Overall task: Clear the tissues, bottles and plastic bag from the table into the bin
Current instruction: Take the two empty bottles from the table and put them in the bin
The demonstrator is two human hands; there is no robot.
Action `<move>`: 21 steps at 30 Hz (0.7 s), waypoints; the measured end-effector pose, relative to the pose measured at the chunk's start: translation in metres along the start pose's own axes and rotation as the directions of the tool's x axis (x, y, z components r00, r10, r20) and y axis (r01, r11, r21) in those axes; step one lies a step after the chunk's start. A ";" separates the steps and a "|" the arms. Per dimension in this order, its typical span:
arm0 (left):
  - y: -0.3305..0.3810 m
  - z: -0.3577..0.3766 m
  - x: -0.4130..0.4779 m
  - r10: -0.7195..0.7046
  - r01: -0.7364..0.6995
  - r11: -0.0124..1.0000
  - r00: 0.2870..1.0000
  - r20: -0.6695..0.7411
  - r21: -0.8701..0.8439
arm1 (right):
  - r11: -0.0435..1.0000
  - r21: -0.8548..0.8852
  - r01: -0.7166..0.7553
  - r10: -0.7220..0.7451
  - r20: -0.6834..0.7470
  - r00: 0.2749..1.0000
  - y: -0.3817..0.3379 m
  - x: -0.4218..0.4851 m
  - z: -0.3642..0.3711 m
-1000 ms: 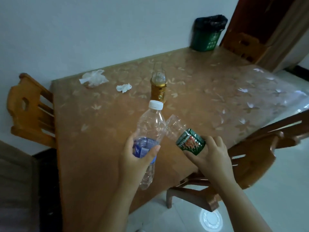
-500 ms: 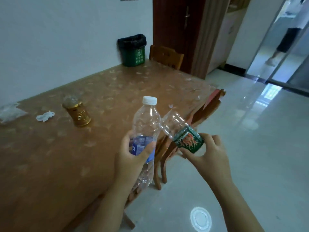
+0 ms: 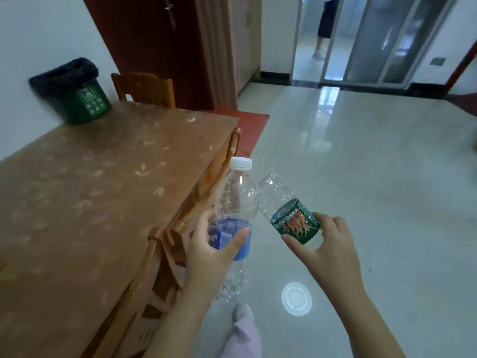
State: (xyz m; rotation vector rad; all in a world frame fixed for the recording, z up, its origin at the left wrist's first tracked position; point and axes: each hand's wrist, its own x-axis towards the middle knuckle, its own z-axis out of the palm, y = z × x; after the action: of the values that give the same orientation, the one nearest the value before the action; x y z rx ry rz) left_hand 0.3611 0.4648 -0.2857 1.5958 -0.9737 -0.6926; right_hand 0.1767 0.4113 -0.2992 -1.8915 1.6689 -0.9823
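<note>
My left hand (image 3: 209,251) grips a clear plastic bottle with a blue label and a white cap (image 3: 236,202), held upright beside the table's right edge. In my right hand (image 3: 325,244) is a second clear bottle with a green label (image 3: 289,210), tilted with its open neck toward the first; the two bottles touch. The green bin with a black liner (image 3: 77,94) stands on the far end of the brown table (image 3: 90,189), against the wall. The tissues and plastic bag are out of view.
A wooden chair (image 3: 180,228) is tucked under the table's right side, right by my left hand. Another chair (image 3: 144,89) stands at the far end beside the bin. Glossy tiled floor (image 3: 361,177) spreads to the right. A person (image 3: 324,24) stands in the far doorway.
My view has swung right along the table. The gold-labelled bottle, tissues and bag have left the frame, and the bin looks nearer. Both hands still hold their bottles.
</note>
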 end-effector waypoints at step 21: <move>0.011 0.167 0.349 0.004 -0.006 1.000 0.996 0.090 0.013 | 0.997 -0.082 -0.007 -0.001 -0.088 0.996 0.052 0.364 0.044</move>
State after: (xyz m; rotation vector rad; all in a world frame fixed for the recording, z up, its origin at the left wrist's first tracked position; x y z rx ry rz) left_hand 0.3903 0.0792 -0.2962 1.5846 -1.0492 -0.7609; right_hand 0.1834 0.0415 -0.2838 -1.9229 1.7870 -1.0235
